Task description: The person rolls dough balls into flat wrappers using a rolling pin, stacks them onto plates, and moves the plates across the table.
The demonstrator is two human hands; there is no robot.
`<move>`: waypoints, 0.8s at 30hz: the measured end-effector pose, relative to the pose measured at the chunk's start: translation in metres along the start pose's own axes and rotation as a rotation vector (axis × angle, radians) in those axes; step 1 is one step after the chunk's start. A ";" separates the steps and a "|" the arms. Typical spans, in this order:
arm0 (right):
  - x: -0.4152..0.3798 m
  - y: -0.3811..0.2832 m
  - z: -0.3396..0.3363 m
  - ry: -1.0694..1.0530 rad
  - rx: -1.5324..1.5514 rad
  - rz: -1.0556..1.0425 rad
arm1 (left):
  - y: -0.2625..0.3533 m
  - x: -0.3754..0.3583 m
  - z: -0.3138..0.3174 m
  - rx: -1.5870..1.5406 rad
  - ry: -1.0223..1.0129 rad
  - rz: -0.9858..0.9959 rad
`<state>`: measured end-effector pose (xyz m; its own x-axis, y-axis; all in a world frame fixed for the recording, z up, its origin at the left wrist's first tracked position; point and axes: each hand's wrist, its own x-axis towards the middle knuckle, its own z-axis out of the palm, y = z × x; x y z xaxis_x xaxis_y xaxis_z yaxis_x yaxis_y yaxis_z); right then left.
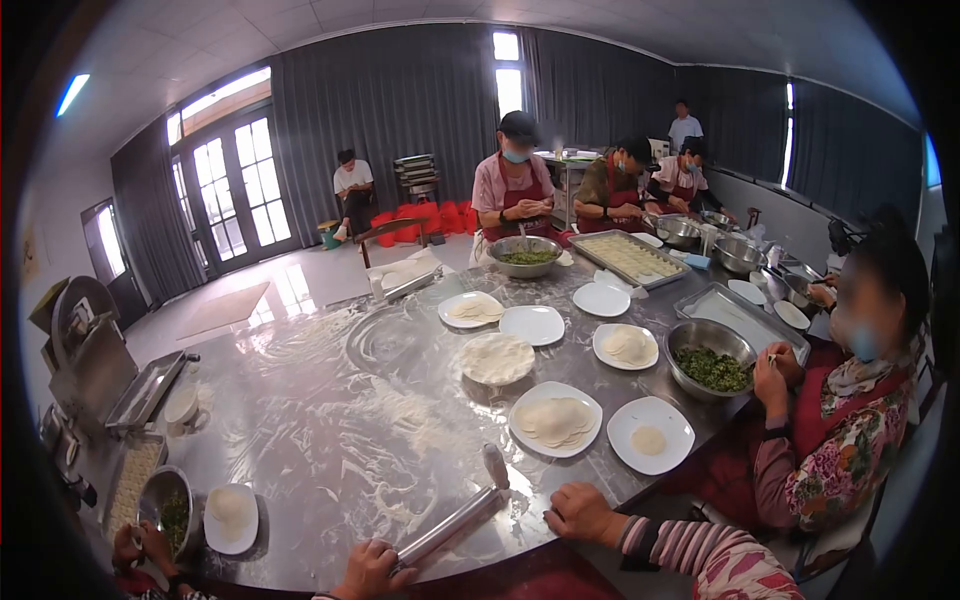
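Observation:
My left hand (372,571) is at the table's near edge, its fingers closed round the near handle of a metal rolling pin (449,527). The pin lies slanted on the floury steel table (300,440), its far handle pointing away from me. To the right of it, my right hand (585,514) rests on the table edge with curled fingers; I see nothing in it. Beyond that hand stand a plate (651,463) with one dough wrapper (648,440) and a plate (592,446) with stacked wrappers (552,421). A plate heaped with flour (497,359) sits farther back.
On the right, a co-worker (835,430) holds something small beside a steel bowl of chopped greens (711,366). Another person's hands (142,545) work at lower left, by a bowl of greens (170,512). Several people stand at the far side, near a tray of dumplings (628,258).

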<state>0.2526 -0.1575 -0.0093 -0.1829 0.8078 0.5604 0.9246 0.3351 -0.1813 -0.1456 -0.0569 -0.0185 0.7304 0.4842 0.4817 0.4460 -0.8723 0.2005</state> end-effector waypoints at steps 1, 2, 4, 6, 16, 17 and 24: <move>0.001 -0.002 -0.001 -0.001 -0.009 0.005 | 0.004 0.000 -0.003 -0.003 -0.004 0.007; 0.001 -0.003 -0.001 -0.003 -0.018 0.011 | 0.008 0.001 -0.007 -0.049 -0.071 -0.089; -0.002 -0.001 0.002 0.003 -0.023 0.001 | 0.011 0.002 -0.008 -0.094 -0.140 -0.180; -0.002 -0.001 0.003 0.005 -0.027 -0.016 | 0.012 0.002 -0.006 -0.090 -0.079 -0.189; -0.001 -0.002 0.003 -0.012 -0.040 -0.034 | 0.012 0.004 -0.008 -0.135 -0.026 -0.135; -0.002 -0.003 0.003 -0.007 -0.033 -0.028 | 0.012 0.005 -0.008 -0.128 -0.032 -0.132; -0.004 -0.003 0.006 0.007 -0.021 -0.015 | 0.012 0.003 -0.007 -0.111 -0.064 -0.152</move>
<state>0.2486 -0.1583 -0.0158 -0.1948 0.7992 0.5687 0.9285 0.3371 -0.1557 -0.1418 -0.0666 -0.0082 0.6920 0.6115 0.3837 0.4968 -0.7890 0.3615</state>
